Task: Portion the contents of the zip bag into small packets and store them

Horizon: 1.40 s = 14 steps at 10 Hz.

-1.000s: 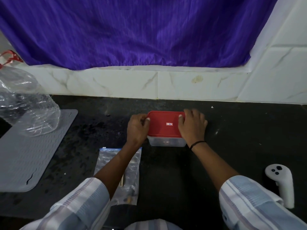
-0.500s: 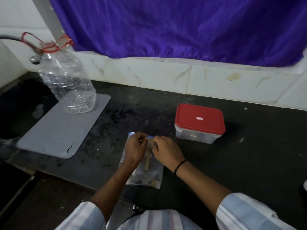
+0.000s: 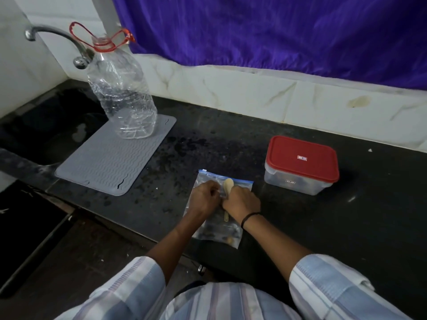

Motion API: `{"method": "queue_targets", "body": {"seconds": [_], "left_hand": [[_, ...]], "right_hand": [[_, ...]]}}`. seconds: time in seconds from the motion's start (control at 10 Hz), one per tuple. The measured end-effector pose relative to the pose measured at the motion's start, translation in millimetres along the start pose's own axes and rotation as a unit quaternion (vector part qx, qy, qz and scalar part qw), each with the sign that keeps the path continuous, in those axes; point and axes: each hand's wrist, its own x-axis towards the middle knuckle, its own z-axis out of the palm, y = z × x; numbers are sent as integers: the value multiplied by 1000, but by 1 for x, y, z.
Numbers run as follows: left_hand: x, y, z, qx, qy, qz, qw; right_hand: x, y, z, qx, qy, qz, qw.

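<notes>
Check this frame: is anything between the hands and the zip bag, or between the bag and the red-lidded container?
Nothing visible. Both the left hand and right hand are already on the zip bag, near the wooden spoon. Only bare countertop separates the bag from the container, whose lid is on.

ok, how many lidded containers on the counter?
1: the red-lidded container right of the zip bag, lid on. The clear bottle on the grey mat has no cap.

Clear plastic bottle [image 3: 121,93] upright on grey mat [image 3: 111,160], tap [image 3: 57,40] behind, purple curtain [image 3: 277,31] at back.
</notes>
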Motion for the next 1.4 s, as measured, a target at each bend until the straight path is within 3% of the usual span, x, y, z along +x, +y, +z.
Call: {"method": "queue_targets", "body": {"seconds": [0.2, 0.4, 0.5, 0.7, 0.9, 1.1, 1.4], "left_hand": [[6, 5, 3, -20, 5, 4, 1000], [20, 33, 13, -74, -9, 51, 996], [27, 46, 20, -80, -20, 77, 994], [40, 72, 31, -72, -27, 132, 988], [58, 100, 36, -69, -11, 181, 981], [68, 120, 40, -72, -23, 171, 982], [78, 131, 48, -63, -22, 143, 987]], "right_hand": [[2, 7, -22, 17, 12, -16, 1000], [8, 45, -106, -33, 204, -122, 971], [20, 86, -143, -99, 276, -110, 950], [44, 155, -165, -98, 229, -50, 967], [51, 165, -158, -48, 147, -81, 985], [52, 166, -146, -4, 149, -82, 985], [46, 172, -145, -30, 158, -68, 985]]}}
